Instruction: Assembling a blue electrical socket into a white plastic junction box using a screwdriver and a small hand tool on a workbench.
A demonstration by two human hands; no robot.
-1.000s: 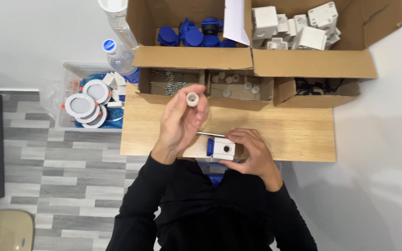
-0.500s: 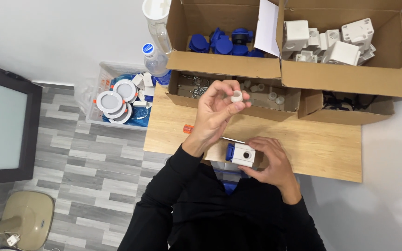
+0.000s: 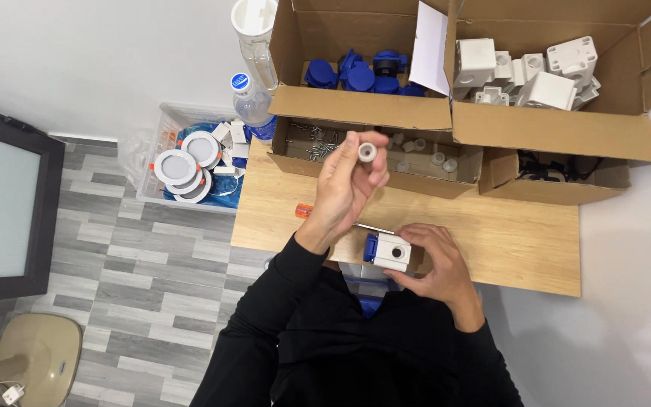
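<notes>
While the left hand (image 3: 344,185) is raised above the table (image 3: 506,234), its fingers (image 3: 356,167) are pinched shut on a small white ring-shaped fitting (image 3: 367,152), held up in front of the shallow cardboard trays. Nearer the body than that, at the table's near edge, the right hand (image 3: 435,264) is cupped around a white box with a round hole and a blue back part (image 3: 389,252); its fingers are curled loosely about the box's right side and hold it against the table edge. A thin metal shaft (image 3: 374,227) runs out from behind the left wrist toward the box, and an orange handle end (image 3: 304,210) shows on the wrist's other side.

The table is light wood, bare across its right half. Along its far edge stand low cardboard trays (image 3: 423,169) with screws and small white caps, and one more with black parts (image 3: 559,169). Behind them sit two large open cartons: one with blue parts (image 3: 363,75), one with white boxes (image 3: 529,71). A plastic bottle with a blue cap (image 3: 250,102) stands just beside the table's far left corner.

Left of the table, on the grey wood-pattern floor (image 3: 114,256), a clear bin (image 3: 190,162) holds round white discs. The wall beyond is white. A dark-framed panel (image 3: 1,203) and a beige stool (image 3: 28,358) lie well apart from the table, further left.
</notes>
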